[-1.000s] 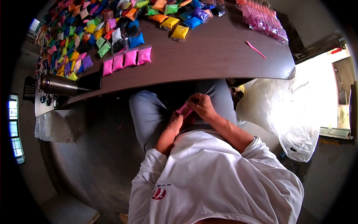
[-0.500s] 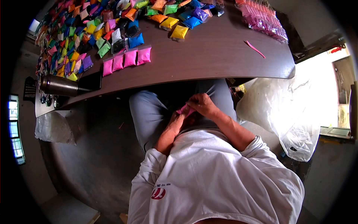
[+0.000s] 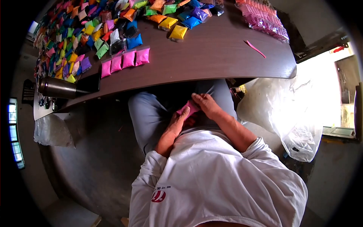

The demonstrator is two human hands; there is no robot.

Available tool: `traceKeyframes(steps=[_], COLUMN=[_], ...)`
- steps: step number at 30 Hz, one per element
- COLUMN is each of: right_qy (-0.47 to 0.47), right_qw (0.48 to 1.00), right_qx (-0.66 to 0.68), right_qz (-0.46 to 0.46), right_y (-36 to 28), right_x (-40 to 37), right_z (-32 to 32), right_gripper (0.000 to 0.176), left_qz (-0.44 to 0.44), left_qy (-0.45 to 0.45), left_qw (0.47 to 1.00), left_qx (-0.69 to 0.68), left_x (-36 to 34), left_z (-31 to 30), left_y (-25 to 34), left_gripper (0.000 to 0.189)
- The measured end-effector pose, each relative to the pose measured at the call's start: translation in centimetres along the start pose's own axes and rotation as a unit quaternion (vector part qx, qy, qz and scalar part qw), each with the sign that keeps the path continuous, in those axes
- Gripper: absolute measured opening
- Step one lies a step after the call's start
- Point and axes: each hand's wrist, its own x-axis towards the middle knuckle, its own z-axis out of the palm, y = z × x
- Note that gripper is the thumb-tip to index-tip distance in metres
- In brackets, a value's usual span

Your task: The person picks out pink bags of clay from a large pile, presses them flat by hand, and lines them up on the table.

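Over my lap, below the table's front edge, a pink packet (image 3: 192,108) is held between my two hands. My left hand (image 3: 179,120) grips its lower left side, with the thumb lying on top. The fingers of my right hand (image 3: 205,104) are closed at the packet's upper right edge. Several pink packets (image 3: 129,59) lie in a row on the brown table (image 3: 196,56). Near the table's right side rests a thin pink strip (image 3: 256,49).
Many coloured packets (image 3: 100,32) cover the table's left and back. Stacked pink packets (image 3: 264,20) lie at the back right. A metal flask (image 3: 57,87) and a dark flat object (image 3: 89,83) are at the left. Clear plastic bags (image 3: 261,100) hang at the right.
More of the pink packet now shows between my hands. My right hand has shifted slightly off it toward the upper right. The whole view has moved a little.
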Motion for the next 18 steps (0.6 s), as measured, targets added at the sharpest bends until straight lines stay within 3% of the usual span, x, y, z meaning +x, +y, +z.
traceKeyframes(steps=[1, 2, 3, 9, 13, 18], right_qy=[0.033, 0.065, 0.069, 0.16, 0.118, 0.095], right_qw=[0.971, 0.885, 0.875, 0.885, 0.9, 0.946], right_qx=[0.221, 0.429, 0.457, 0.421, 0.395, 0.29], right_qz=[0.086, 0.167, 0.143, 0.117, 0.145, 0.109], right_y=[0.5, 1.1, 1.3, -0.2, -0.4, -1.5], right_x=[0.2, 0.4, 0.4, -1.5, -3.1, -4.4], right_z=[-0.1, -0.3, -0.6, -0.5, -2.4, -2.7], right_gripper=[0.034, 0.033, 0.03, 0.027, 0.025, 0.023], left_qz=[0.003, 0.003, 0.006, 0.013, 0.006, 0.011], left_qy=[0.003, 0.003, 0.002, -0.005, -0.002, -0.007], left_qw=[1.0, 1.0, 0.999, 0.998, 0.997, 0.996], left_qx=[-0.005, -0.006, -0.037, -0.061, -0.076, -0.088], left_x=[0.0, 0.0, -0.1, -0.4, -0.5, -0.3], left_z=[0.0, 0.0, 0.1, 0.2, 0.3, 0.2], left_y=[-0.1, -0.2, 0.0, 0.5, 0.7, 0.5], left_gripper=[0.058, 0.058, 0.057, 0.054, 0.053, 0.052])
